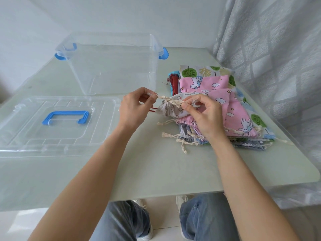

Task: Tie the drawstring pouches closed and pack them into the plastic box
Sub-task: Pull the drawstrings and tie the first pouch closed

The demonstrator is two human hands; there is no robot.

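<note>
A small white printed pouch point(169, 108) is held just above the table between my hands, its mouth gathered by a cream drawstring point(167, 100). My left hand point(133, 108) pinches one cord end at the pouch's left. My right hand point(203, 115) pinches the other cord end over the pouch's right side. Behind and right lies a stack of flat pouches point(224, 108), pink cloud prints on top, grey ones beneath, with loose cream cords trailing toward me. The clear plastic box point(111, 49) with blue latches stands open at the back, with nothing visible inside.
The box's clear lid point(22, 119) with a blue handle point(66, 116) lies flat at the left. A grey patterned curtain point(278, 66) hangs along the table's right edge. My knees in jeans show under the front edge of the table.
</note>
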